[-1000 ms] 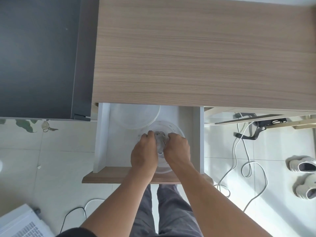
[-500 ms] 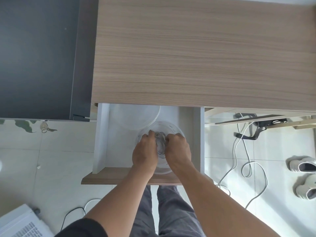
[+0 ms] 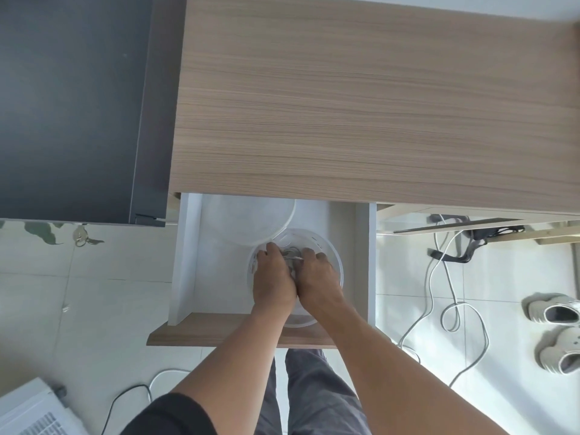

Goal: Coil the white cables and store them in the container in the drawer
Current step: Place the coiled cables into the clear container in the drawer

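Observation:
A round clear plastic container (image 3: 332,252) sits in the right half of the open white drawer (image 3: 188,262). Both hands are inside it, side by side. My left hand (image 3: 273,277) and my right hand (image 3: 318,277) press down on a coiled white cable (image 3: 292,253), of which only a few grey-white loops show between the fingers. The rest of the coil is hidden under the hands. The container's round clear lid (image 3: 251,218) lies at the back left of the drawer, partly under the desk.
The wooden desk top (image 3: 376,105) overhangs the drawer's back. A dark cabinet (image 3: 72,105) with keys stands to the left. On the tiled floor to the right lie loose white cables (image 3: 452,312), a black strap and two pale shoes (image 3: 555,309). A white appliance sits at bottom left.
Both hands have pushed a little deeper into the container and closer together over the coil. The drawer, lid and container have stayed in place.

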A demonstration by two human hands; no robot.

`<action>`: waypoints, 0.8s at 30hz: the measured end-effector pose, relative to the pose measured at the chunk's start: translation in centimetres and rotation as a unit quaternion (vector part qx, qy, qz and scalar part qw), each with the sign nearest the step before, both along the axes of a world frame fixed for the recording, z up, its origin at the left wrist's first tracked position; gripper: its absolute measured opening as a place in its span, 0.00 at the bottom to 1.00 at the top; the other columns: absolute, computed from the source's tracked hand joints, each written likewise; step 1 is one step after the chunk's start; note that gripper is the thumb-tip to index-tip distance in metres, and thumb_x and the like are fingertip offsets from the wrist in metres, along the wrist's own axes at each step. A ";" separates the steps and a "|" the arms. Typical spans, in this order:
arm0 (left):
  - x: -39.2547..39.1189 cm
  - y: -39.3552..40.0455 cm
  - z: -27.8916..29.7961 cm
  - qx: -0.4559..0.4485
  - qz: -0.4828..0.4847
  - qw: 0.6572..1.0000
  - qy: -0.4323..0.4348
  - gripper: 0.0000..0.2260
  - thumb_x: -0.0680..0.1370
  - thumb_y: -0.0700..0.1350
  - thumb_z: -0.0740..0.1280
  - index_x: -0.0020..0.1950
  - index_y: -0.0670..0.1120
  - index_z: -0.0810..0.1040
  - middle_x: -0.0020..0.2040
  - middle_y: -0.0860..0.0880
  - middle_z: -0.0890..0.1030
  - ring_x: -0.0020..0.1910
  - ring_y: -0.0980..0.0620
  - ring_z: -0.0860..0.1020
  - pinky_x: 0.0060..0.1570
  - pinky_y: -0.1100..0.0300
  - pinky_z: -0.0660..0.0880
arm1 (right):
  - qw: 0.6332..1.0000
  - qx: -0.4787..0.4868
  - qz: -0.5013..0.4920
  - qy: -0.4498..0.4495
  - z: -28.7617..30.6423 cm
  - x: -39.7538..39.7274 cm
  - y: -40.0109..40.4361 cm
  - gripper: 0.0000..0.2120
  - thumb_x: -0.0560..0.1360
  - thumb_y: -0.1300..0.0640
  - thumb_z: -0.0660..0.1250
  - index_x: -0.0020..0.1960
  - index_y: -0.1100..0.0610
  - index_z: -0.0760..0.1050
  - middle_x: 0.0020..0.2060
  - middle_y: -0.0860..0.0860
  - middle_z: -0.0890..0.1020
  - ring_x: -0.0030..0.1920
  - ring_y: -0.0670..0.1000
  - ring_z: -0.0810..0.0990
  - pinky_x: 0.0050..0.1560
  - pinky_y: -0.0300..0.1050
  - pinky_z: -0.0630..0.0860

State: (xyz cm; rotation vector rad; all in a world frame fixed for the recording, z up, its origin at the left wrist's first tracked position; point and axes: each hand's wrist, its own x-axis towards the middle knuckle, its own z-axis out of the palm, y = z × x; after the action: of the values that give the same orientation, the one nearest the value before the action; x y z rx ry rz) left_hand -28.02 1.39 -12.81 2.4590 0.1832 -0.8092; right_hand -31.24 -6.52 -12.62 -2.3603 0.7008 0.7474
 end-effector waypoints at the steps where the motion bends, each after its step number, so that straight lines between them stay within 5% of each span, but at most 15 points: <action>1: 0.0 0.0 -0.1 -0.003 0.007 1.000 0.001 0.08 0.79 0.39 0.64 0.57 0.42 0.72 0.56 0.40 0.76 0.52 0.39 0.77 0.50 0.49 0.73 | 1.000 0.004 0.013 0.010 -0.1 -0.1 0.0 0.11 0.83 0.57 0.60 0.64 0.61 0.68 0.58 0.62 0.76 0.57 0.64 0.77 0.52 0.53 0.74; 5: 0.0 0.4 -0.5 -0.002 0.009 1.000 -0.006 0.05 0.79 0.40 0.64 0.54 0.44 0.71 0.53 0.42 0.78 0.52 0.42 0.76 0.49 0.49 0.73 | 0.998 0.041 0.041 0.040 0.0 0.1 -0.1 0.14 0.81 0.61 0.60 0.66 0.61 0.65 0.61 0.62 0.74 0.60 0.65 0.74 0.55 0.53 0.70; 11: 0.0 0.5 -0.7 -0.005 -0.023 1.000 -0.019 0.06 0.79 0.39 0.60 0.55 0.43 0.72 0.53 0.41 0.78 0.53 0.39 0.76 0.51 0.45 0.74 | 0.985 0.108 0.098 0.087 0.3 -0.1 -1.7 0.33 0.74 0.62 0.69 0.75 0.55 0.59 0.68 0.57 0.65 0.68 0.61 0.69 0.65 0.54 0.71; 19: 0.9 0.6 0.5 0.016 -0.084 0.996 0.008 0.09 0.79 0.38 0.62 0.58 0.40 0.76 0.56 0.40 0.77 0.57 0.38 0.77 0.52 0.49 0.72 | 0.998 0.053 0.042 0.009 0.0 0.0 -1.1 0.04 0.80 0.61 0.64 0.54 0.59 0.71 0.54 0.59 0.75 0.51 0.62 0.79 0.44 0.49 0.69; 24: 0.9 1.3 3.6 -0.011 -0.133 0.991 0.009 0.10 0.82 0.39 0.61 0.61 0.40 0.75 0.57 0.40 0.73 0.54 0.38 0.77 0.49 0.51 0.71 | 0.994 0.099 0.023 -0.042 2.8 -0.6 -2.3 0.07 0.85 0.56 0.59 0.53 0.58 0.73 0.50 0.55 0.77 0.44 0.53 0.75 0.44 0.46 0.71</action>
State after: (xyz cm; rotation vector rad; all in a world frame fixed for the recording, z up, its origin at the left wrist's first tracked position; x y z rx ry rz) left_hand -27.16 2.73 -9.25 2.4875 -0.1510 -0.9399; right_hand -31.87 -8.81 -9.78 -2.2191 0.5135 0.6985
